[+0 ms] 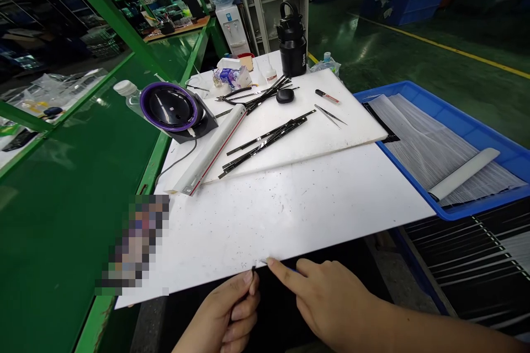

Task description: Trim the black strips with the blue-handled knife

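At the near edge of the white tabletop, my left hand [236,311] is closed in a pinch on the end of a thin black strip [254,269]; the rest of the strip is hidden. My right hand [327,295] is just to its right, index finger stretched toward the edge, other fingers curled. A small dark, pointed tip shows under that fingertip and a bit of blue by the curled fingers, but the thing in this hand is mostly covered. Several similar black strips [267,142] lie on the white foam board [351,135], with tweezers [328,115] to their right.
A long white bar [215,154] lies at the left beside a purple-rimmed round device [169,107]. Farther back are pliers [234,97], a black case [285,96], a small marker-like item [327,97] and a black bottle [292,47]. A blue tray [480,131] stands right.
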